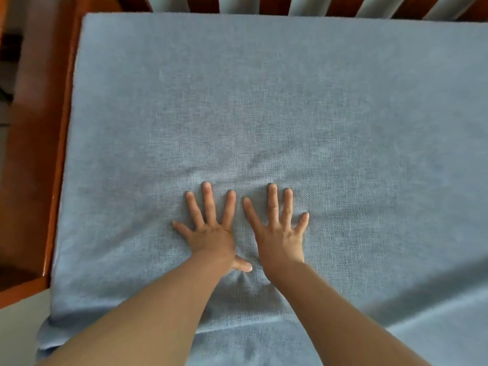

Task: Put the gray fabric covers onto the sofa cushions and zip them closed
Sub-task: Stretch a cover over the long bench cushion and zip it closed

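One cushion (264, 101) lies on the sofa frame (34, 154), already inside its cover. Left hand (211, 233) and right hand (280, 239), fingers spread flat, press near its front edge, smoothing wrinkles. Zipper not visible; closure unconfirmed, other cushions unseen.

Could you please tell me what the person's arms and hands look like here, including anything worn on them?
Both forearms are bare as far as the frame shows: no sleeves, gloves or watch. The left hand and right hand show no rings or bracelets that I can make out. The nails look short and unpainted, though the picture is slightly soft.
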Available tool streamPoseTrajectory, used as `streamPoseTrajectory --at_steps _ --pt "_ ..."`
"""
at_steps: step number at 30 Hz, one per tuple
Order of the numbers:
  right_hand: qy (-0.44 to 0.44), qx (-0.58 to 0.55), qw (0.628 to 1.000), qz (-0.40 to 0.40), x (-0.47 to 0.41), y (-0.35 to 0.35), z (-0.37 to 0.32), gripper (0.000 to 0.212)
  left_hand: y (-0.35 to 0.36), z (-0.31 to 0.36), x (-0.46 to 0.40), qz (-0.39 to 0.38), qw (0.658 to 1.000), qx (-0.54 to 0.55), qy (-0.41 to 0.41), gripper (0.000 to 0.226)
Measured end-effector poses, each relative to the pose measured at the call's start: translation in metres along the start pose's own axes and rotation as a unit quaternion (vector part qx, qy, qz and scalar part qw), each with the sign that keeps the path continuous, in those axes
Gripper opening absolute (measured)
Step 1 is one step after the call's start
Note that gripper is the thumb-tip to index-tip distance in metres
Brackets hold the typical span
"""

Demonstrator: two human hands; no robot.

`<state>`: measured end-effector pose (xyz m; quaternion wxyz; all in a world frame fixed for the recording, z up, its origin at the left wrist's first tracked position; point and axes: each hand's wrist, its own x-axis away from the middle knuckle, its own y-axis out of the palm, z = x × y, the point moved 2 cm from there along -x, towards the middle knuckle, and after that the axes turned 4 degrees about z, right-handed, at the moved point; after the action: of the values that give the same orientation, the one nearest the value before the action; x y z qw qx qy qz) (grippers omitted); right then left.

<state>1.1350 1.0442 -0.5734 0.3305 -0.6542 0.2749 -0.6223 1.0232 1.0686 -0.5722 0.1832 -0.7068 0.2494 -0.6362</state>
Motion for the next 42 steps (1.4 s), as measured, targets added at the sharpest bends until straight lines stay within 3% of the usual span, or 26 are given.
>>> streamPoseTrajectory --at_steps 10,13,16,19,27,34,42 --pt "0.077 0.007 0.997 0.029 0.001 -0.006 -0.011 0.116 0.001 -0.008 -0.005 0.021 0.997 -0.001 0.077 0.15" --pt "0.135 -0.091 0.985 0.057 0.016 -0.001 -0.02 0.104 0.002 -0.014 -0.006 0.039 0.994 -0.011 0.105 0.15" --pt "0.2 -0.227 0.947 0.112 0.041 0.02 -0.043 0.081 0.004 -0.033 -0.008 0.072 0.985 -0.038 0.154 0.143" --pt "0.238 -0.275 0.921 0.142 0.075 0.048 -0.076 0.067 0.008 -0.061 -0.002 0.112 0.967 -0.092 0.21 0.131" --pt "0.237 -0.321 0.909 0.119 0.139 0.088 -0.165 0.065 0.069 -0.128 0.055 0.109 0.954 -0.035 0.279 0.064" --pt "0.212 -0.338 0.901 0.167 0.167 0.128 -0.248 0.084 0.156 -0.211 0.097 0.193 0.903 -0.137 0.358 0.08" --pt "0.266 -0.297 0.878 0.264 0.155 0.158 -0.274 0.079 0.187 -0.244 0.07 0.313 0.845 -0.168 0.4 0.065"
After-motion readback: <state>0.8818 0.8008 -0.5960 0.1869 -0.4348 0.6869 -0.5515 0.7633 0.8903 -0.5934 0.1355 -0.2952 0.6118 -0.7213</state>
